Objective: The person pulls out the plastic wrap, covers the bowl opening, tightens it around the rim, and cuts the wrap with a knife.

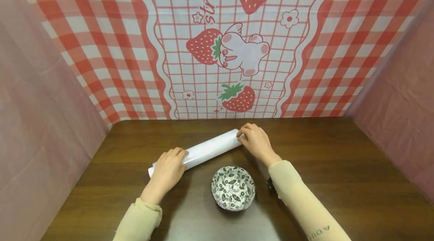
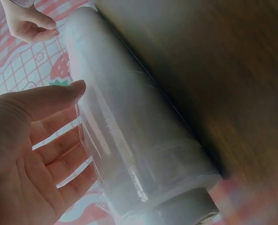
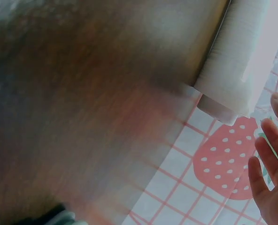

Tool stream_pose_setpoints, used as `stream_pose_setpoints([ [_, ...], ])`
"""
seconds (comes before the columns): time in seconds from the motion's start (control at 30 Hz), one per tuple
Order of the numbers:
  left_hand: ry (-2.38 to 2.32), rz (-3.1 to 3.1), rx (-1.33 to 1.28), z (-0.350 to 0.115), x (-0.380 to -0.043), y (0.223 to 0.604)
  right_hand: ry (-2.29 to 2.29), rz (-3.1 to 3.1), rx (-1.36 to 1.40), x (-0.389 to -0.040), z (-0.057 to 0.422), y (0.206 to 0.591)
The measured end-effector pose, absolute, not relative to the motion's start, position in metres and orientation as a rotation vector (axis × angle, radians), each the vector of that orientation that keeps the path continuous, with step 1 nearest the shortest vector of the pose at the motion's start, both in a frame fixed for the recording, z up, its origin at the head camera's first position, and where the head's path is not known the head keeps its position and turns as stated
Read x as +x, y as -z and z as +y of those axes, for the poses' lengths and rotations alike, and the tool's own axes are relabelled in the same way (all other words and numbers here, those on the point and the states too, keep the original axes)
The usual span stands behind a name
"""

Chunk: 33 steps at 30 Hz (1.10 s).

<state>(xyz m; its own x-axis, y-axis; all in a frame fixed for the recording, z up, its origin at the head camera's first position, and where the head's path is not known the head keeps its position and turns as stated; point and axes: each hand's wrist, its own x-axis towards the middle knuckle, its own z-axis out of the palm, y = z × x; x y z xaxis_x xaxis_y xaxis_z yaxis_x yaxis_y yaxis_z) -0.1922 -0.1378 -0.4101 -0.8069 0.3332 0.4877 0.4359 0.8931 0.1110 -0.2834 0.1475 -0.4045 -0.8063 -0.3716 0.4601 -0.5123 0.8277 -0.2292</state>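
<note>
A roll of clear plastic wrap lies slantwise on the wooden table, its core poking out at the near end. My left hand is over the roll's left part; in the left wrist view its thumb touches the film's edge and the fingers reach behind the film, fairly straight. At the far right end is my right hand, its fingertips close by the roll's end. In the right wrist view these fingers are loosely extended, with the thumb apart. A bowl with a dark leaf pattern stands in front of the roll.
Beneath the right sleeve a small black object shows in part. A strawberry-print checked cloth hangs behind the brown table, and pink cloths close off both sides.
</note>
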Motion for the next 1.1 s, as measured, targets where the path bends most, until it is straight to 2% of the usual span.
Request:
stream_pose_setpoints([
  [0.63, 0.313, -2.546, -0.53, -0.1381, -0.1898, 0.4069, -0.543, -2.491, 0.649, -0.283, 0.1525, 0.3997],
  [1.1, 0.012, -2.372, -0.709, -0.1363, -0.1878, 0.4082, -0.582, -2.487, 0.642, -0.2831, 0.1552, 0.3964],
])
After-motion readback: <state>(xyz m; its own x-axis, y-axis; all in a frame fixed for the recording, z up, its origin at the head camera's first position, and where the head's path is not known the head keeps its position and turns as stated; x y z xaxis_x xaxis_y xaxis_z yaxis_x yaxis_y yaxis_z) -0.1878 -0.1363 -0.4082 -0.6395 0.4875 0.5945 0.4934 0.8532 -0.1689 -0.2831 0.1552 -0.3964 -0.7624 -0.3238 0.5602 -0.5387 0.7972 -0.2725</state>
